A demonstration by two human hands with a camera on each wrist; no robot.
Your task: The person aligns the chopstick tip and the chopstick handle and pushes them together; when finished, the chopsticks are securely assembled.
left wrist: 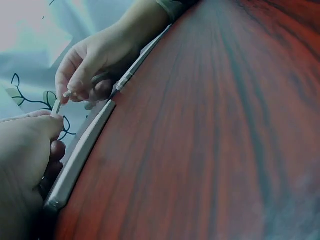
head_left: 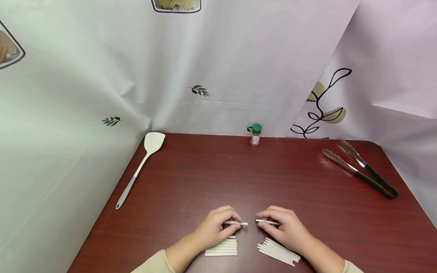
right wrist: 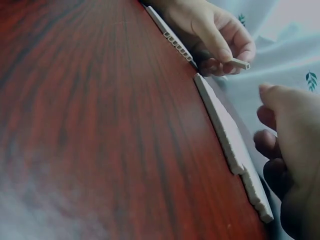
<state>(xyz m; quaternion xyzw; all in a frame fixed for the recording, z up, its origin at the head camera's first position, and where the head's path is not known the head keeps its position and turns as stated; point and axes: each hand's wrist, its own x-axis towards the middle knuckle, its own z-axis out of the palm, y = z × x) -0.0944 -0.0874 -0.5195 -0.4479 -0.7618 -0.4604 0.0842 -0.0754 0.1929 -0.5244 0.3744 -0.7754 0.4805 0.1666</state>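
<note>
Left hand (head_left: 216,226) curled, pinching square tube (head_left: 244,224); right hand (head_left: 288,226) curled, pinching stick (head_left: 263,220).

From the head we look forward and down, far enough back to take in most of the tabletop (head_left: 205,174) and the white backdrop (head_left: 256,57) behind it. From the left wrist we look low, close and tilted, past the left hand (left wrist: 22,155) toward the right hand (left wrist: 102,57); from the right wrist we face back the other way, and all three views share both hands.
</note>
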